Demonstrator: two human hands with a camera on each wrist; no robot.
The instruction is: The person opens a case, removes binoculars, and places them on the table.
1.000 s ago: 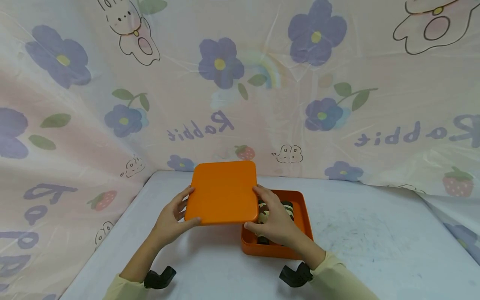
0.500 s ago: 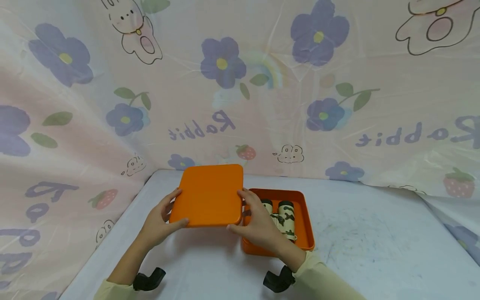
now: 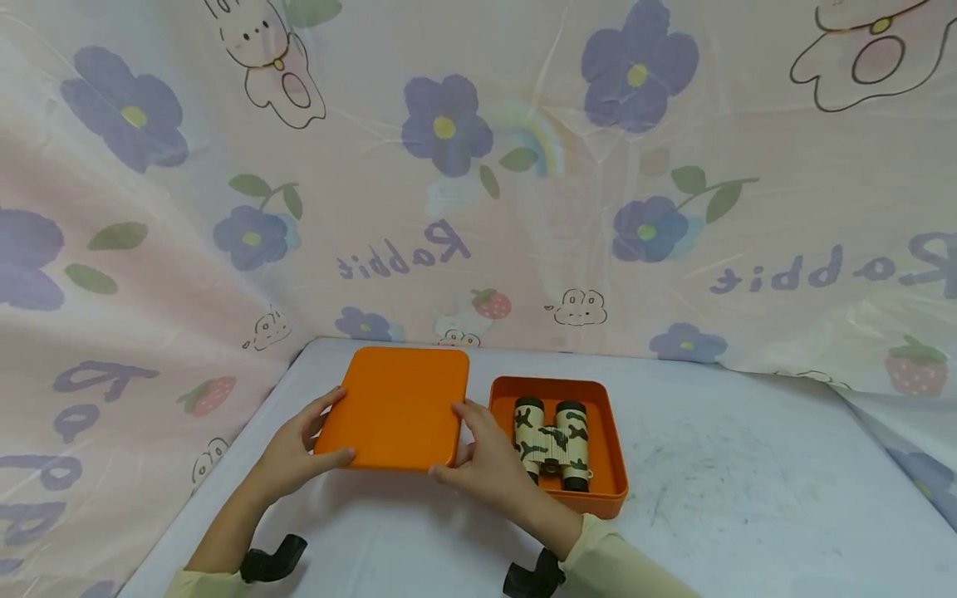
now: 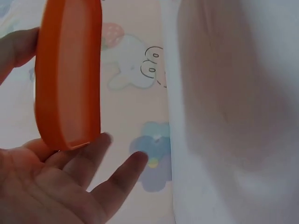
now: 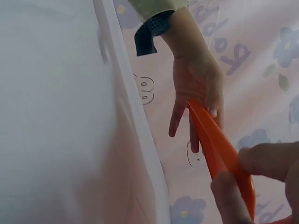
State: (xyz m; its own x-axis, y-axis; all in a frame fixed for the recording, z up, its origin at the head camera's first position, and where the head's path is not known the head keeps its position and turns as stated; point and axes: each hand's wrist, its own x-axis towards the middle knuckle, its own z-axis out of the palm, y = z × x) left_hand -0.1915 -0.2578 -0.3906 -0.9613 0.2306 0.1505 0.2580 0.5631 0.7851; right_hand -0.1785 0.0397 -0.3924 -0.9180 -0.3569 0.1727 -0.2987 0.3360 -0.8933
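Observation:
An orange lid is held tilted above the white table between both hands. My left hand grips its left edge, thumb on the near corner; the left wrist view shows the lid's rim between thumb and fingers. My right hand pinches the right edge, and in the right wrist view the lid runs between its thumb and a finger. To the right stands an open orange box with camouflage-patterned binoculars lying in it. My right hand partly covers the box's near left corner.
The white table extends right of the box, with faint dark smudges on it. A curtain printed with flowers and rabbits hangs behind and on the left. Black wrist pieces sit on both forearms.
Both hands have carried the lid to the left and lowered it, away from over the box. The binoculars, formerly partly covered, now show almost whole. The box stays put.

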